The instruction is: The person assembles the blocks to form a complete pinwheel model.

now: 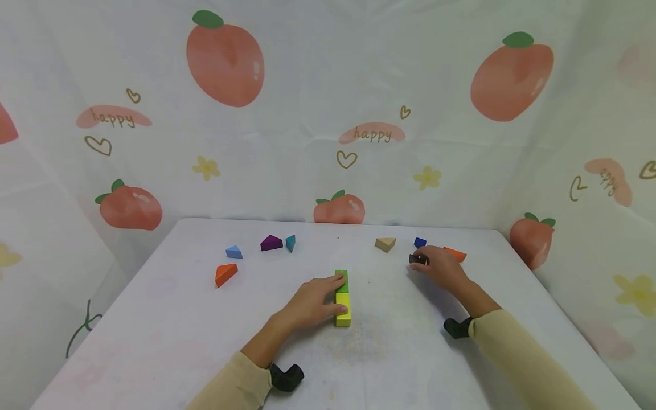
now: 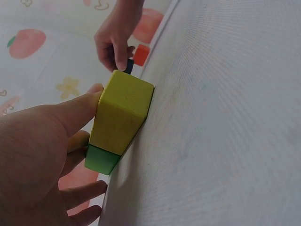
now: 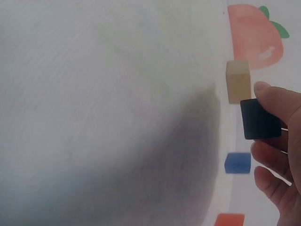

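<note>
A yellow block [image 1: 343, 316] and a green block [image 1: 342, 279] lie end to end on the table, touching. My left hand [image 1: 314, 302] rests over them from the left, its thumb on the yellow block and a finger stretched onto the green one. In the left wrist view the other fingers spread beside the blocks. At the right, my right hand [image 1: 443, 266] pinches a black block [image 3: 260, 120] between thumb and fingers. In the right wrist view this block shows a square face and appears held off the table, its shadow falling below.
Near the right hand are a dark blue block [image 1: 420, 242], an orange block [image 1: 456, 254] and a wooden wedge [image 1: 386, 244]. Toward the left lie an orange wedge [image 1: 226, 274], a light blue triangle [image 1: 234, 252], a purple block [image 1: 271, 243] and a teal triangle [image 1: 290, 243]. A printed curtain [image 1: 287, 171] hangs behind the table.
</note>
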`<action>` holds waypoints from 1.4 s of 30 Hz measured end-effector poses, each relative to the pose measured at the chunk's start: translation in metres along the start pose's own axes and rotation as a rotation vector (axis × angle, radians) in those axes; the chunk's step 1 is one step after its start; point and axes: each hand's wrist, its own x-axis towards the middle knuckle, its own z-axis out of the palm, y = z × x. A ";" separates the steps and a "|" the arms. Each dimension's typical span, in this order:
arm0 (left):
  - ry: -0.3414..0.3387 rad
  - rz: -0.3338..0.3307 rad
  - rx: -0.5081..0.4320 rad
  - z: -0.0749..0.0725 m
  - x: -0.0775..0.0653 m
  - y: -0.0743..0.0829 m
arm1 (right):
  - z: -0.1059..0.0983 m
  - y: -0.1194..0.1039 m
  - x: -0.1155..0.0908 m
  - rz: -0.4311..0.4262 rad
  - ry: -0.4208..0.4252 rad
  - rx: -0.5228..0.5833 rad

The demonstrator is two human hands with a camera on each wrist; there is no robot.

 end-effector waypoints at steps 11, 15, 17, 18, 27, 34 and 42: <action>-0.001 0.001 -0.002 0.001 0.001 0.001 | 0.012 -0.009 0.012 -0.053 0.125 0.020; -0.001 -0.004 -0.006 0.001 0.001 0.002 | 0.018 -0.013 0.014 -0.081 0.183 0.028; -0.001 -0.005 -0.006 0.001 0.001 0.002 | 0.021 -0.015 0.016 -0.098 0.205 0.023; -0.001 -0.005 -0.006 0.001 0.001 0.002 | 0.023 -0.015 0.017 -0.105 0.215 0.021; 0.011 0.006 0.011 0.002 0.001 -0.001 | 0.034 -0.027 0.027 -0.119 0.247 0.045; 0.004 -0.001 0.002 0.002 0.001 -0.001 | 0.039 -0.036 0.034 -0.099 0.190 0.035; -0.005 0.003 -0.011 0.001 0.002 -0.001 | 0.044 -0.056 0.041 -0.025 0.104 0.064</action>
